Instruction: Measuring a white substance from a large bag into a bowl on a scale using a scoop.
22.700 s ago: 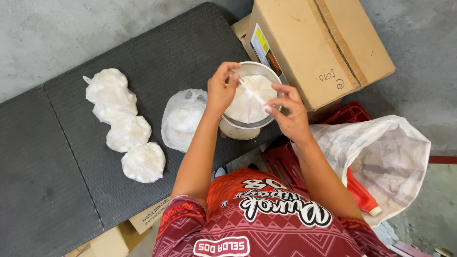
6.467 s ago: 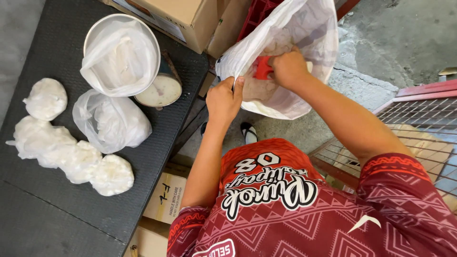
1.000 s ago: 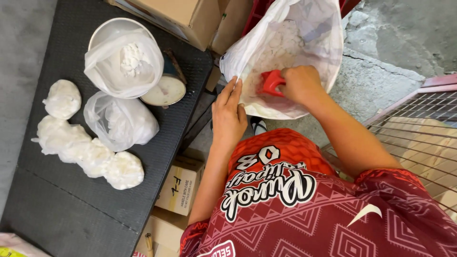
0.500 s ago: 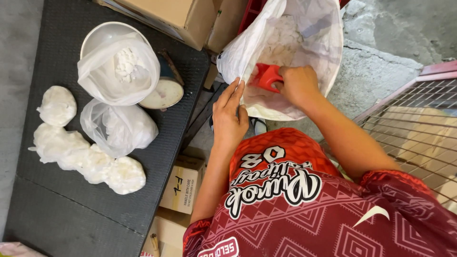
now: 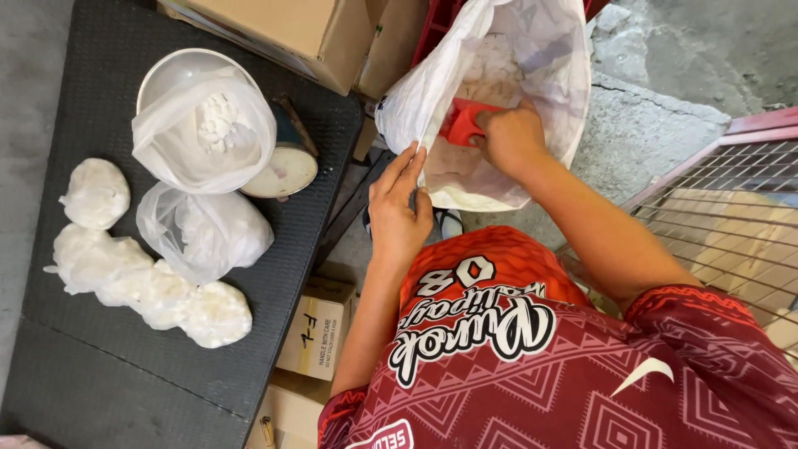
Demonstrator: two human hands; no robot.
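A dark ribbed table top (image 5: 125, 366) filled the left of the view, rough grey concrete floor (image 5: 665, 91) lay beyond it, and a wire mesh rack (image 5: 731, 199) stood at the right edge. The landmark was the large white plastic sack (image 5: 532, 58), open-mouthed, standing on the floor just off the table's right edge, its crinkled walls pale and its inside heaped with white powder. Inside the sack sat a small red plastic scoop (image 5: 464, 123), bright against the powder, tipped down into the heap. The right hand (image 5: 509, 140) was plunged into the sack's mouth, fingers wrapped tight round the scoop's handle, wrist bent, forearm stretching back to a red patterned jersey (image 5: 532, 366). The left hand (image 5: 399, 212) was at the sack's near rim, fingers straight and together, pinching the plastic edge and holding the mouth open.

Left of the sack, on the table, a round white bowl (image 5: 166, 75) lined with a thin clear plastic bag (image 5: 208, 133) held a little powder, and it sat on a small dial scale (image 5: 278, 170). Further from the sack lay another loose filled bag (image 5: 204, 233) and a row of knotted white powder parcels (image 5: 141, 278). Brown cardboard boxes (image 5: 291, 33) stood just left of the sack's top.
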